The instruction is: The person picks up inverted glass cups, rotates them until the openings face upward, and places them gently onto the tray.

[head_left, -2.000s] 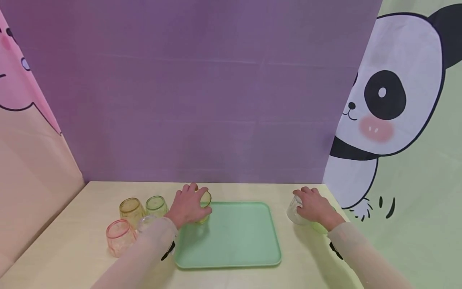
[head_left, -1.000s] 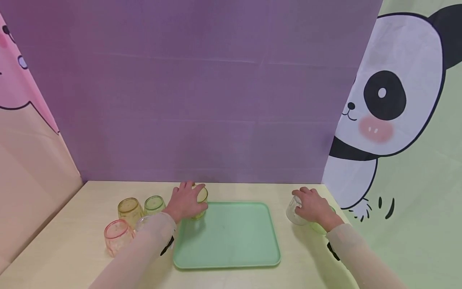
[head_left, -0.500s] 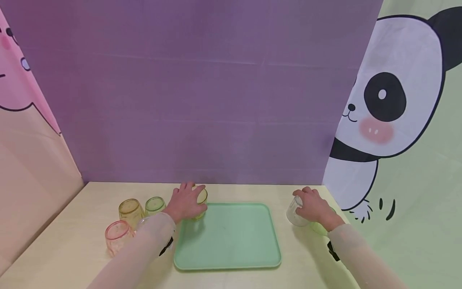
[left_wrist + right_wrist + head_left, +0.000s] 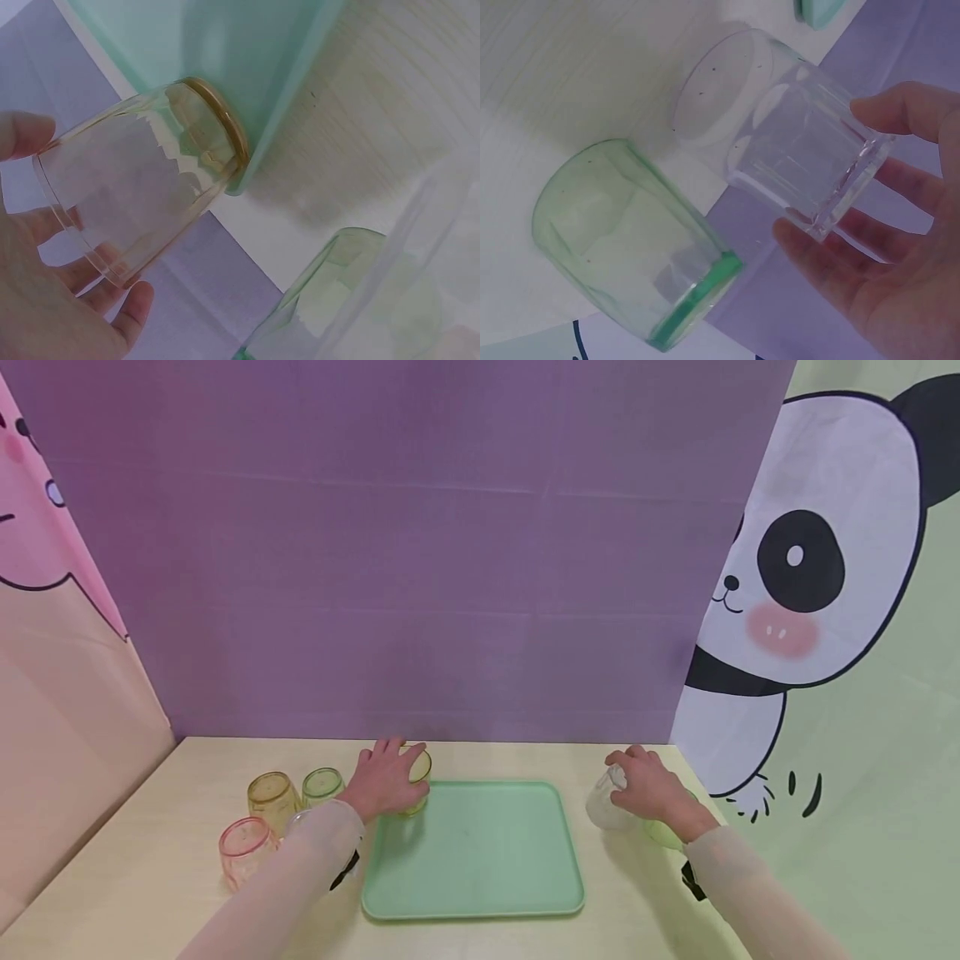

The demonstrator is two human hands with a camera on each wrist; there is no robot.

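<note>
My left hand [image 4: 386, 782] grips a yellowish glass [image 4: 135, 187] around its rim, fingers on one side and thumb on the other. That glass stands upright, its thick amber base at the back left corner of the mint green tray [image 4: 480, 852]. Off the tray's right side, my right hand [image 4: 651, 789] holds a clear glass [image 4: 772, 120] by its thick base. This glass is upside down, mouth toward the table, and tilted in the head view. Whether its rim touches the table I cannot tell. A pale green upside-down glass [image 4: 622, 240] stands beside it, partly hidden by my right wrist.
Left of the tray, an amber glass [image 4: 272, 800], a green glass [image 4: 322, 785] and a pink glass [image 4: 246, 852] stand together upside down. My left sleeve [image 4: 277, 893] hides most of another clear one. A purple backdrop [image 4: 450, 568] rises behind the table [image 4: 135, 860].
My left hand and the yellowish glass shifted slightly left, onto the tray's corner, then stayed still. Most recently, the clear glass in my right hand has tipped, its mouth swinging left.
</note>
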